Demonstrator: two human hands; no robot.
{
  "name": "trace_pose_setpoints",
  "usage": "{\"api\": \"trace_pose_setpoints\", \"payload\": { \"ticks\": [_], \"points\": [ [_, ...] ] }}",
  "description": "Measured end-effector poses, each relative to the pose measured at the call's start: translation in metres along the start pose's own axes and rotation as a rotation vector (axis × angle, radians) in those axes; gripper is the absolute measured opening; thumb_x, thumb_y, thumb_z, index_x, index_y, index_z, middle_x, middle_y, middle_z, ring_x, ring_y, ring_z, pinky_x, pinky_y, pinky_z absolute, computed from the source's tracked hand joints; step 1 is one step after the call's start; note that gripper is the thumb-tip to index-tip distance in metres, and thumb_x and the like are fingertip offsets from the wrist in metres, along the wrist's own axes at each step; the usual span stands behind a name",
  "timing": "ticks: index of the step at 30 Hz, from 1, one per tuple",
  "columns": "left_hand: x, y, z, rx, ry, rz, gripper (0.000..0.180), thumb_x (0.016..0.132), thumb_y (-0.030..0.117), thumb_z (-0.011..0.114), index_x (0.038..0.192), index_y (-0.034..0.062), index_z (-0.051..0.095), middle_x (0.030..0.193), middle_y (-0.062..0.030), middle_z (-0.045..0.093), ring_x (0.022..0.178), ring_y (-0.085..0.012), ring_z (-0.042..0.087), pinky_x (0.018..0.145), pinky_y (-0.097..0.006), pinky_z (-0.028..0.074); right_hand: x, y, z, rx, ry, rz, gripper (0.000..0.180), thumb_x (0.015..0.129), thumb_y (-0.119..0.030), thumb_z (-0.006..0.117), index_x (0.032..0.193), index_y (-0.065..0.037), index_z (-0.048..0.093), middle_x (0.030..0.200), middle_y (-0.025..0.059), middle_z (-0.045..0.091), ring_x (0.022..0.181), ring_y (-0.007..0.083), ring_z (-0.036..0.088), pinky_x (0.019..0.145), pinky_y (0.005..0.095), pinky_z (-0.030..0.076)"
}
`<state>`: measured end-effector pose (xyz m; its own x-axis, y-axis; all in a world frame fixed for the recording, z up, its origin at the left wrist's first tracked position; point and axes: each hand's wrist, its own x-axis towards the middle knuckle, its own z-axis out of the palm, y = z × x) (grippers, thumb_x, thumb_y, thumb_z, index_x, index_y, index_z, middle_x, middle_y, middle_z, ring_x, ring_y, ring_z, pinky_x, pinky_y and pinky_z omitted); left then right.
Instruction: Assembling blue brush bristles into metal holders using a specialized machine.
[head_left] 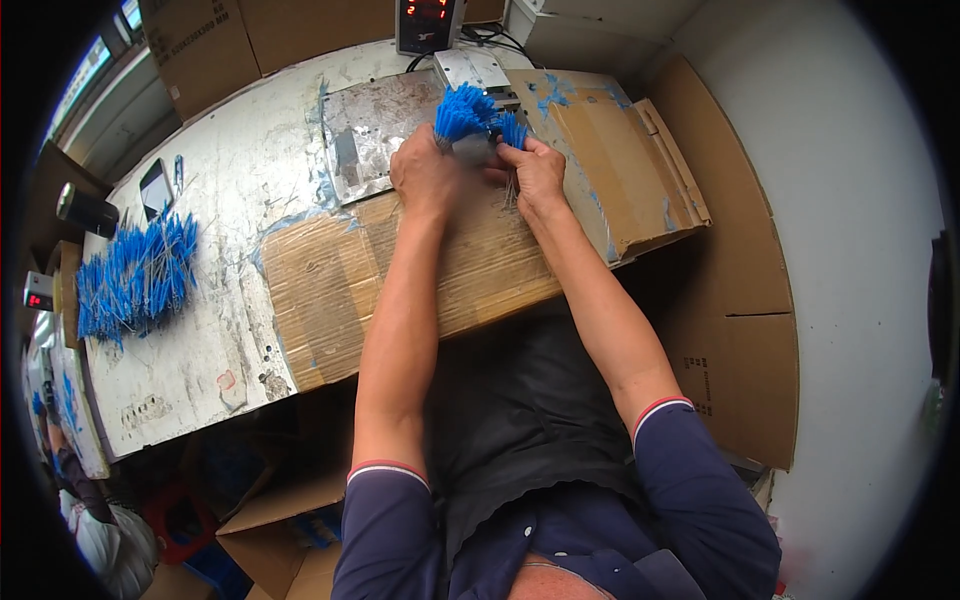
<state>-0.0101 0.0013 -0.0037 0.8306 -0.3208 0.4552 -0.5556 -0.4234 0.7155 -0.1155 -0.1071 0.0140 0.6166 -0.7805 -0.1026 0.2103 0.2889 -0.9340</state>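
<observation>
— Gripping what? Both hands, left hand (425, 175) and right hand (535, 170), clamp a blue-tipped wire bundle (470, 115) at the workbench's (230, 200) far edge.
— Advice? Keeping tips level seems wise.

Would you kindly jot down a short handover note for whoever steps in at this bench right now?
Left hand grips a bundle of blue-tipped wires at the small machine. Right hand pinches a smaller tuft beside it. A big pile of blue wires lies at the far left of the table. Which wires are finished cannot be told.
</observation>
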Motion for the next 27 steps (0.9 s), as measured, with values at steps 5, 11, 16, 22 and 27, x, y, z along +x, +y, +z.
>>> {"api": "trace_pose_setpoints", "payload": {
  "ticks": [5,11,16,22,27],
  "points": [
    [-0.001,0.002,-0.002,-0.006,-0.016,-0.019,0.013,0.087,0.017,0.069,0.096,0.0079,0.069,0.092,-0.0196,0.072,0.089,-0.0432,0.069,0.077,-0.052,0.052,-0.009,-0.001,0.000,-0.132,0.073,-0.005,0.006,0.087,0.004,0.070,0.089,0.001,0.065,0.078,0.0098,0.068,0.060,0.0195,0.069,0.047,0.0325,0.061],
    [-0.004,0.003,-0.002,0.072,0.028,0.095,0.009,0.083,0.010,0.065,0.090,0.0056,0.067,0.087,-0.0195,0.070,0.085,-0.0424,0.068,0.077,-0.054,0.050,-0.009,-0.008,-0.003,-0.130,0.022,0.057,0.012,0.085,0.004,0.073,0.090,0.001,0.063,0.081,0.0107,0.069,0.062,0.0199,0.069,0.050,0.0346,0.062],
    [-0.003,0.002,0.002,0.138,0.064,0.093,0.008,0.083,0.009,0.065,0.089,0.0050,0.066,0.085,-0.0192,0.069,0.083,-0.0410,0.068,0.076,-0.053,0.050,-0.007,-0.008,-0.002,-0.144,0.027,0.057,0.014,0.083,0.006,0.073,0.089,-0.001,0.062,0.080,0.0108,0.069,0.061,0.0199,0.069,0.049,0.0343,0.062],
    [0.000,0.001,-0.001,-0.063,0.182,-0.111,0.007,0.085,0.008,0.064,0.090,0.0034,0.062,0.089,-0.0181,0.068,0.090,-0.0403,0.066,0.078,-0.051,0.050,-0.001,-0.007,0.013,-0.261,0.116,0.008,0.015,0.082,0.008,0.069,0.085,-0.001,0.058,0.074,0.0117,0.067,0.055,0.0208,0.068,0.044,0.0347,0.059],
    [0.001,-0.001,-0.001,-0.067,0.135,-0.093,0.009,0.083,0.007,0.067,0.089,0.0041,0.061,0.089,-0.0184,0.068,0.089,-0.0409,0.065,0.078,-0.052,0.050,0.007,-0.005,0.026,-0.286,0.211,-0.031,0.015,0.081,0.010,0.065,0.083,-0.001,0.055,0.069,0.0139,0.066,0.051,0.0234,0.068,0.040,0.0373,0.058]
  ]
}}
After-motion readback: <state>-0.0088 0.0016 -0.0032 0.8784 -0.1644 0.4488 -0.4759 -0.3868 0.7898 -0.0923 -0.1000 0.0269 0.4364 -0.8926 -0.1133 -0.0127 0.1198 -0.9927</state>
